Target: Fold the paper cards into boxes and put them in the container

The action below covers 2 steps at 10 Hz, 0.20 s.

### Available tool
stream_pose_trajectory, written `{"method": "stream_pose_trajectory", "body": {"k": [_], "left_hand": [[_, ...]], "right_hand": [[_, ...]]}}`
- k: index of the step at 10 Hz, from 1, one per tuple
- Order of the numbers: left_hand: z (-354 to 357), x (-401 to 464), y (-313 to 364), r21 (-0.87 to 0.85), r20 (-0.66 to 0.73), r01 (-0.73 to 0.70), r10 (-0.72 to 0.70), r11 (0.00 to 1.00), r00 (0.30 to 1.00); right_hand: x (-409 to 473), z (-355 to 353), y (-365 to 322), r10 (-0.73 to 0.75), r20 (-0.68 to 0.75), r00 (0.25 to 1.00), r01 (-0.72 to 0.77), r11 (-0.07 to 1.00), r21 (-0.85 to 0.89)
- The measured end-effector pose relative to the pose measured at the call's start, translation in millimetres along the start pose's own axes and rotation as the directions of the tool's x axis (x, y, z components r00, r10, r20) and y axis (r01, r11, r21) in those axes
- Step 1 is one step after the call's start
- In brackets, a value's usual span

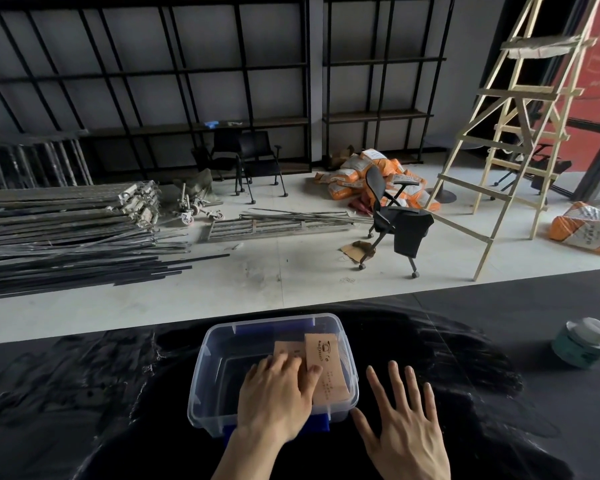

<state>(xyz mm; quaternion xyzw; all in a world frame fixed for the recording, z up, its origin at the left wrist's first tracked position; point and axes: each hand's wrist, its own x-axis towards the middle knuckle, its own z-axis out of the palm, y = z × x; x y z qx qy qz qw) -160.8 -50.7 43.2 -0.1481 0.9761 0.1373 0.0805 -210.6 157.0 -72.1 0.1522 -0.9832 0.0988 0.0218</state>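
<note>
A clear plastic container (pixel 201 375) with blue latches stands on the black table right in front of me. Inside it, against the right wall, lie two folded brown paper boxes (pixel 326 368), one with printed text on top. My left hand (pixel 278 400) reaches into the container, and its fingers rest on the boxes. My right hand (pixel 406 420) hovers flat over the table just right of the container, fingers spread, holding nothing.
A roll of green tape (pixel 582 344) sits on the table at the far right. Beyond the table's far edge is a floor with metal bars (pixel 66 237), an office chair (pixel 395 220), orange sacks and a wooden ladder (pixel 513 133).
</note>
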Motion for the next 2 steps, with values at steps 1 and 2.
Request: {"method": "stream_pose_trajectory", "body": {"k": [1,2], "left_hand": [[-4,-9,-1,-0.006,-0.032,0.003,-0.004,1.000,0.999],[-11,-21,-4,-0.019,-0.103,-0.006,0.005,1.000,0.995]], "right_hand": [[-2,4,2,0.000,0.013,1.000,0.001,1.000,-0.015],[-1,-1,2,-0.011,0.008,1.000,0.011,1.000,0.000]]}}
